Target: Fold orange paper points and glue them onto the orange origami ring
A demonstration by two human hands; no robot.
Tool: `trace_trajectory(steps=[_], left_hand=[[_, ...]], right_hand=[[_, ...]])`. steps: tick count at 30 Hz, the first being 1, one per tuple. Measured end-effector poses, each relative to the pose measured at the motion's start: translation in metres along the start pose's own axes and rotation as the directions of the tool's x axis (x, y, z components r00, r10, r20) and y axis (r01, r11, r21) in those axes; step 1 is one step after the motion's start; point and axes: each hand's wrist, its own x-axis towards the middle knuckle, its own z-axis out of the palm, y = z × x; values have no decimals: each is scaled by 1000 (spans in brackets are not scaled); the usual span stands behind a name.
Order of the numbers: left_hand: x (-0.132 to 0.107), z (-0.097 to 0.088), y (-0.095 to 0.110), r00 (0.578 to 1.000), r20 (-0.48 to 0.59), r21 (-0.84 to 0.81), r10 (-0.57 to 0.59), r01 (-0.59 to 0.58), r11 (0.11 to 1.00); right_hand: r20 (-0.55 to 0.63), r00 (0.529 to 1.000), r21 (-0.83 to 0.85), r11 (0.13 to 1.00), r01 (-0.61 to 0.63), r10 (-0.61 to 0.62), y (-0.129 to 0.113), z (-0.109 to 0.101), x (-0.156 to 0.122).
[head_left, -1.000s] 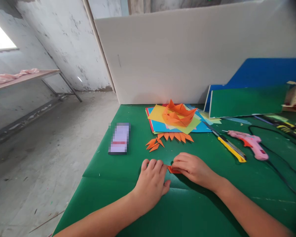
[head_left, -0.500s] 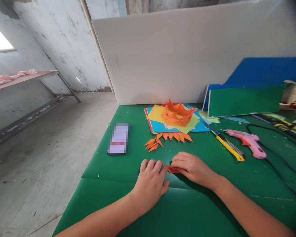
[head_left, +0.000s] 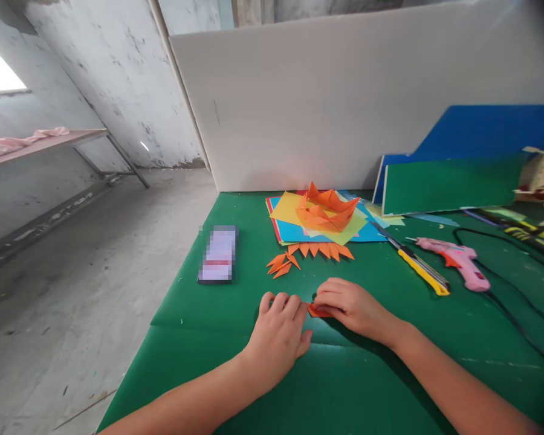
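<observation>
A small piece of folded orange paper [head_left: 320, 313] lies on the green tabletop, partly hidden under my right hand [head_left: 351, 307]. The right fingers are pinched together on it. My left hand [head_left: 278, 329] rests palm down just left of the paper, fingers spread, its index fingertip at the paper's left end. Beyond my hands sit several small folded orange paper pieces [head_left: 320, 249] in a row, with a loose cluster [head_left: 281, 266] to their left. An orange folded paper ring with points [head_left: 329, 208] stands on a stack of coloured paper [head_left: 281, 211].
A phone [head_left: 217, 255] lies at the left of the green table [head_left: 254, 235]. To the right are a yellow utility knife [head_left: 424, 272] and a pink glue gun [head_left: 457, 257] with its cord. Green board [head_left: 453, 184] and white board [head_left: 321, 109] stand at the back.
Almost nothing differs. My left index fingertip has shifted very slightly at the left end of the folded orange paper; my right hand stays pinched on it.
</observation>
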Motion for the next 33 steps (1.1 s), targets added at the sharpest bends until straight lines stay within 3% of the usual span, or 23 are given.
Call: trace_trajectory(steps=[12, 33], left_hand=[[-4, 1, 2, 998, -58, 82, 30, -25, 996], [1, -5, 1, 999, 1, 26, 37, -37, 999]], right_hand=[[3, 1000, -7, 1000, 8, -8, -2, -1, 1], [52, 999, -80, 997, 2, 2, 1, -19, -8]])
